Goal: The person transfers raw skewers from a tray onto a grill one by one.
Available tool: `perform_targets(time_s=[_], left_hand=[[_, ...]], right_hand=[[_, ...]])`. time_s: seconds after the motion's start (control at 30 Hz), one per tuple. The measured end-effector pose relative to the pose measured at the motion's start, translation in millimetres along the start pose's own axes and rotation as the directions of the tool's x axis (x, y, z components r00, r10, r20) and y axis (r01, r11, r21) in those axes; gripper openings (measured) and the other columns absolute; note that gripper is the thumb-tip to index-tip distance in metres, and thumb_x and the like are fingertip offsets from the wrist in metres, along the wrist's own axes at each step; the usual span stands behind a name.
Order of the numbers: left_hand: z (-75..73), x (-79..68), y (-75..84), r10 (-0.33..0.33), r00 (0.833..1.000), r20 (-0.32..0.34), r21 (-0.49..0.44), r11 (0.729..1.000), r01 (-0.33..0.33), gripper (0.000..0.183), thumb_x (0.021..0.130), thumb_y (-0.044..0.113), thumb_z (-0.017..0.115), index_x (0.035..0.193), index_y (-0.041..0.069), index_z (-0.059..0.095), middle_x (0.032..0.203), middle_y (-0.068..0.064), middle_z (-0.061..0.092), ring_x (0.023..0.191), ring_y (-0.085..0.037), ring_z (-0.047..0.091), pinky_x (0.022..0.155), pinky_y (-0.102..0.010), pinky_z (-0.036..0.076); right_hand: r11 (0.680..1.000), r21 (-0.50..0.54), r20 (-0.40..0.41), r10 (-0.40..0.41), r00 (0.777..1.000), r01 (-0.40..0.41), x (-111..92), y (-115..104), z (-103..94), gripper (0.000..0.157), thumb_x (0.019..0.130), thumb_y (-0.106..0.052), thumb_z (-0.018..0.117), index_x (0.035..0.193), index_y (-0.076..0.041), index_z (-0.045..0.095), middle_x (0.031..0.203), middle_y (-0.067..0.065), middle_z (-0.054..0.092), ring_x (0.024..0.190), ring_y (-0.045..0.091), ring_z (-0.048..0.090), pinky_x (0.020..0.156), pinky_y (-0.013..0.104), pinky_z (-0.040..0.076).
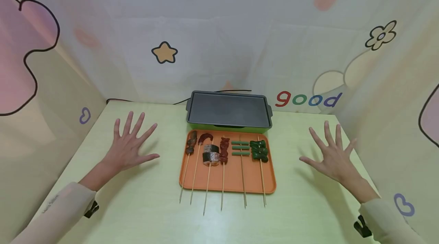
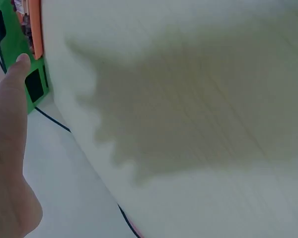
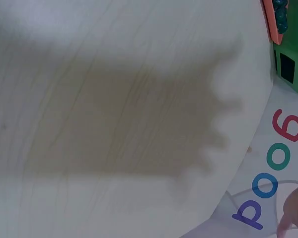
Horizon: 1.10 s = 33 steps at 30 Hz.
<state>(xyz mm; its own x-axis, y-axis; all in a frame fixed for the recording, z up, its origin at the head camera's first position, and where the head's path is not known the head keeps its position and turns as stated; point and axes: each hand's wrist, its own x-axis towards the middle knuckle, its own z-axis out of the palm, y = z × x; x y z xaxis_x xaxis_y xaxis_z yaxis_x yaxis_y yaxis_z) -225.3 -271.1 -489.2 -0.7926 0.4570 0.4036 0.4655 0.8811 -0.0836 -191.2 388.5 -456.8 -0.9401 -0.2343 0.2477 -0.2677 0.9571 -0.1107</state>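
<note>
- Both hands are spread wide with fingers apart, holding nothing: the left hand point(image 1: 127, 148) and the right hand point(image 1: 333, 159) hover over the tabletop point(image 1: 144, 206), casting shadows.
- Between them, well apart from either, lies the orange tray point(image 1: 233, 181) with six skewers point(image 1: 223, 183), food ends away from the person, bare sticks pointing back between the wrists.
- The step in hand looks like a ready pose, nothing taken up; a next move would likely call for one hand to come inward and pinch a stick.
- The sticks overhang the tray's near rim, so fingers should get hold there easily.
- Bare tabletop separates each hand from the tray, leaving room to slide in sideways.
- Just beyond the tray, farther forward than the palms, the dark griddle point(image 1: 229, 108) has a raised rim; the cloth wall point(image 1: 205, 53) behind limits forward reach.
</note>
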Motion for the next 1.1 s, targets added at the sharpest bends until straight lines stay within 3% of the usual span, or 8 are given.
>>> perform_targets(time_s=[0.2, 0.33, 0.5, 0.7, 0.83, 0.93, 1.0, 1.1], left_hand=[[-1.8, 3.5, 8.7, -0.132, 0.981, 0.144, -0.128, 0.980, 0.150, 0.104, 0.082, 0.076, 0.062, 0.165, 0.033, 0.016, 0.171, -0.021, 0.010, 0.155, -0.050, 0.010, 0.114, -0.078, 0.002], [-4.5, 5.8, 15.5, -0.178, 0.955, 0.236, -0.294, 0.924, 0.245, 0.103, 0.087, 0.065, 0.066, 0.166, 0.029, 0.011, 0.172, -0.020, 0.009, 0.155, -0.047, 0.012, 0.113, -0.077, 0.003], [-7.3, 7.6, 24.8, -0.181, 0.926, 0.330, -0.524, 0.781, 0.339, 0.098, 0.093, 0.053, 0.066, 0.166, 0.024, 0.009, 0.171, -0.019, 0.015, 0.154, -0.046, 0.016, 0.111, -0.074, 0.009], [-11.7, 9.6, 34.8, -0.202, 0.884, 0.420, -0.654, 0.608, 0.450, 0.091, 0.095, 0.049, 0.067, 0.166, 0.022, 0.015, 0.170, -0.017, 0.022, 0.155, -0.047, 0.013, 0.113, -0.078, 0.007], [-13.1, 14.1, 44.0, -0.182, 0.879, 0.440, -0.744, 0.475, 0.471, 0.083, 0.098, 0.040, 0.067, 0.164, 0.017, 0.024, 0.167, -0.016, 0.030, 0.154, -0.044, 0.020, 0.116, -0.074, 0.016], [-11.3, 17.4, 51.5, -0.158, 0.886, 0.435, -0.781, 0.424, 0.459, 0.080, 0.098, 0.035, 0.068, 0.163, 0.014, 0.026, 0.163, -0.017, 0.038, 0.150, -0.041, 0.031, 0.117, -0.065, 0.027], [-9.4, 18.6, 56.5, -0.152, 0.882, 0.446, -0.794, 0.388, 0.468, 0.079, 0.098, 0.033, 0.068, 0.162, 0.013, 0.027, 0.160, -0.016, 0.043, 0.146, -0.039, 0.039, 0.113, -0.058, 0.036], [-4.3, 18.5, 62.2, -0.128, 0.871, 0.475, -0.813, 0.315, 0.490, 0.079, 0.099, 0.030, 0.068, 0.162, 0.011, 0.025, 0.156, -0.018, 0.047, 0.138, -0.038, 0.049, 0.104, -0.046, 0.047]], right_hand=[[0.977, 0.199, 0.035, 0.076, 0.996, -0.081, -3, -8, 1.2, 0.101, 0.090, -0.055, 0.068, 0.166, -0.027, 0.007, 0.169, 0.020, -0.015, 0.152, 0.053, -0.019, 0.101, 0.089, -0.012], [0.942, 0.311, 0.065, 0.112, 0.992, -0.127, -4, -15, 1.9, 0.101, 0.094, -0.050, 0.066, 0.166, -0.019, 0.003, 0.168, 0.027, -0.012, 0.152, 0.055, -0.016, 0.110, 0.081, -0.014], [0.874, 0.446, 0.148, 0.138, 0.979, -0.191, -7, -23, 2.3, 0.101, 0.097, -0.045, 0.063, 0.165, -0.015, -0.004, 0.167, 0.028, -0.013, 0.153, 0.054, -0.015, 0.114, 0.075, -0.015], [0.773, 0.550, 0.324, 0.151, 0.934, -0.316, -11, -35, 2.0, 0.113, 0.094, -0.043, 0.070, 0.161, -0.032, -0.019, 0.171, 0.016, -0.017, 0.153, 0.057, -0.007, 0.110, 0.083, 0.004], [0.704, 0.621, 0.378, 0.118, 0.918, -0.346, -14, -41, 2.0, 0.113, 0.095, -0.035, 0.072, 0.159, -0.039, -0.022, 0.172, 0.013, -0.016, 0.154, 0.054, -0.003, 0.107, 0.085, 0.011], [0.667, 0.665, 0.380, 0.084, 0.921, -0.335, -15, -46, 2.7, 0.109, 0.097, -0.029, 0.070, 0.162, -0.030, -0.017, 0.172, 0.018, -0.009, 0.155, 0.052, 0.000, 0.111, 0.081, 0.011], [0.648, 0.687, 0.383, 0.061, 0.922, -0.328, -16, -49, 3.4, 0.102, 0.099, -0.026, 0.068, 0.165, -0.022, -0.010, 0.171, 0.024, 0.000, 0.154, 0.053, 0.007, 0.115, 0.074, 0.014], [0.634, 0.711, 0.373, 0.029, 0.927, -0.306, -17, -55, 4.7, 0.088, 0.101, -0.024, 0.065, 0.165, -0.009, 0.007, 0.165, 0.032, 0.020, 0.149, 0.055, 0.026, 0.116, 0.060, 0.031]])
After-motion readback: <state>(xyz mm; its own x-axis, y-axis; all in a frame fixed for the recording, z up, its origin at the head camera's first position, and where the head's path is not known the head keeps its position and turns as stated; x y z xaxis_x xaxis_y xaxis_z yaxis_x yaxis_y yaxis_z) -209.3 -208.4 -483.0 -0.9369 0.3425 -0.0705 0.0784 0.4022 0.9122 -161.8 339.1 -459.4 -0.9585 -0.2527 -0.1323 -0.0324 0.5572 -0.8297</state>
